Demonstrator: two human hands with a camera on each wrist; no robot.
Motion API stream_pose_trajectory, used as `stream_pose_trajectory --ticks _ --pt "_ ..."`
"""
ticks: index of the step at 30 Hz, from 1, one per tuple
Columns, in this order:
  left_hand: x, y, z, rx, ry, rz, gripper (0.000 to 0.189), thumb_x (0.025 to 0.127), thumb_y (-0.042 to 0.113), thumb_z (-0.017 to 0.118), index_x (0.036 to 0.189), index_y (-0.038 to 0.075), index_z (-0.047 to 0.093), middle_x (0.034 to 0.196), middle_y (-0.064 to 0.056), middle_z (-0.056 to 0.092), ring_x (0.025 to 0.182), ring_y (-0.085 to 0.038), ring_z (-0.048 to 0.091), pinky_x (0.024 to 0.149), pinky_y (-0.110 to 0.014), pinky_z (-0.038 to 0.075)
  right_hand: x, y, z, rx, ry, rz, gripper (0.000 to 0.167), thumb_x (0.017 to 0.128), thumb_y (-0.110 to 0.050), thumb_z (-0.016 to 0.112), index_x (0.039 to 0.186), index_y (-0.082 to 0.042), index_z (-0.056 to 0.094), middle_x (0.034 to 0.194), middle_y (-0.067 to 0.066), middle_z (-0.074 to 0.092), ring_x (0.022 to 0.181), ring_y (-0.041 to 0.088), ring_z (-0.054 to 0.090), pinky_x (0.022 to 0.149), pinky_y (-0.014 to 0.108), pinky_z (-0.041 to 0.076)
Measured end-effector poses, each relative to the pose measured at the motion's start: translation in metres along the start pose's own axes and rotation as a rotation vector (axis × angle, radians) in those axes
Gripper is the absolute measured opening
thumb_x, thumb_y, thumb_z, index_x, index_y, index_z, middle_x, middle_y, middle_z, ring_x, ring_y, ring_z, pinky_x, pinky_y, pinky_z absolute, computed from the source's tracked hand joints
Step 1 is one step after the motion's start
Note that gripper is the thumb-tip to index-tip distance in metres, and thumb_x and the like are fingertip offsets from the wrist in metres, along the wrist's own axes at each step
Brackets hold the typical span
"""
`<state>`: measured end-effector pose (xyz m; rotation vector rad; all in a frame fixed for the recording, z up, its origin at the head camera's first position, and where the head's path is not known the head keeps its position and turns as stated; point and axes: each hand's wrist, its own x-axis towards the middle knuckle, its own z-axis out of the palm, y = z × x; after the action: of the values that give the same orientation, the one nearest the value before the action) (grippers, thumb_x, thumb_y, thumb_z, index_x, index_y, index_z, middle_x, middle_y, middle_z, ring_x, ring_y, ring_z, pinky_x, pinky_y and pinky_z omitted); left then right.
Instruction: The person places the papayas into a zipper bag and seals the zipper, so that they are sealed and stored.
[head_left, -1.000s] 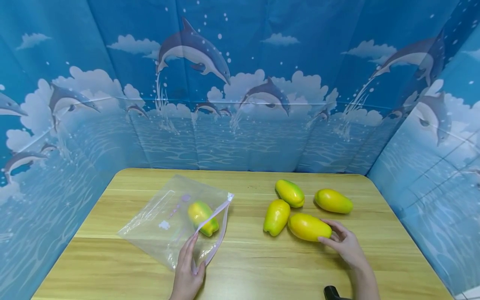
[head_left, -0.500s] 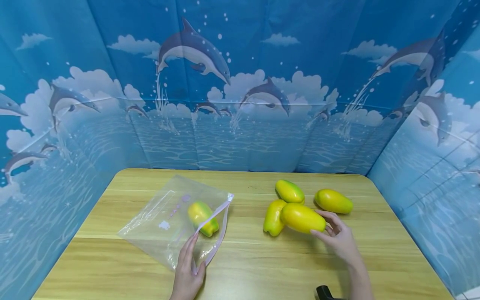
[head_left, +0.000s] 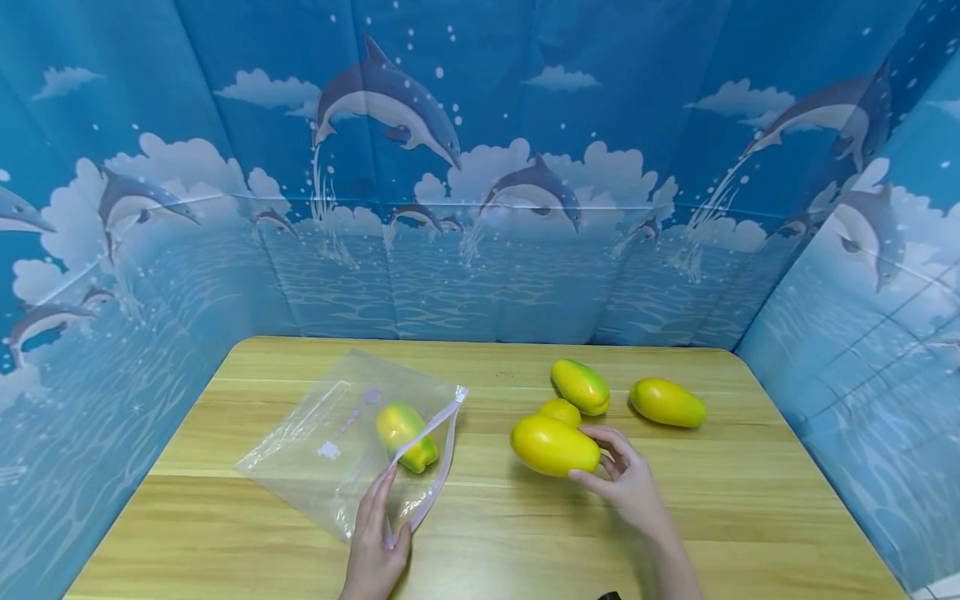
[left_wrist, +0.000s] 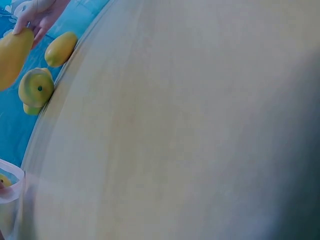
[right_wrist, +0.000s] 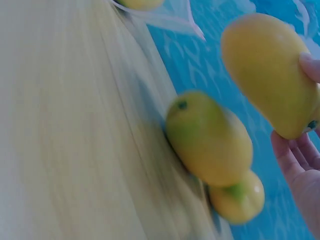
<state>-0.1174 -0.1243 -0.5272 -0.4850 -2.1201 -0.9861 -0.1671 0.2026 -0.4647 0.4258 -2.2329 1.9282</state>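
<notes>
A clear zip bag with a pale purple seal strip lies on the table at left, its mouth parted toward the right. One yellow-green mango is inside, near that mouth. My left hand holds the bag's near rim between thumb and fingers. With fingertips and thumb, my right hand grips one end of a yellow mango, held above the table and away from the bag. In the right wrist view this mango hangs clear of the others. It partly hides another mango behind it in the head view.
Two more mangoes lie farther back, a greenish one and a yellow one to its right. The wooden table ends at a blue dolphin-print curtain. A small black object shows at the bottom edge.
My right hand has lifted the yellow mango off the table and carried it left, past the front of the other mangoes. The left hand and bag have stayed put.
</notes>
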Motion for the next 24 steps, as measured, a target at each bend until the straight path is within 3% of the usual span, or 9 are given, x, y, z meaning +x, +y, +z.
stream_pose_trajectory --ticks 14,24 --pt "-0.001 0.000 0.001 -0.030 -0.003 -0.014 0.093 0.045 -0.023 0.069 0.132 -0.010 0.037 0.129 -0.024 0.043 0.131 -0.005 0.025 0.110 -0.015 0.020 -0.003 0.000 0.051 0.035 -0.079 0.035 0.053 0.068 -0.003 0.077 0.115 0.001 0.052 0.119 0.017 0.049 0.106 0.009 0.049 0.092 0.017 0.046" --pt "-0.003 -0.001 0.000 -0.035 -0.025 -0.044 0.090 0.049 -0.020 0.068 0.133 -0.009 0.036 0.130 -0.025 0.042 0.131 -0.004 0.024 0.110 -0.015 0.018 -0.004 0.003 0.083 0.074 -0.073 0.138 0.055 0.064 -0.002 0.079 0.112 -0.001 0.054 0.115 0.011 0.049 0.108 0.013 0.050 0.095 0.019 0.045"
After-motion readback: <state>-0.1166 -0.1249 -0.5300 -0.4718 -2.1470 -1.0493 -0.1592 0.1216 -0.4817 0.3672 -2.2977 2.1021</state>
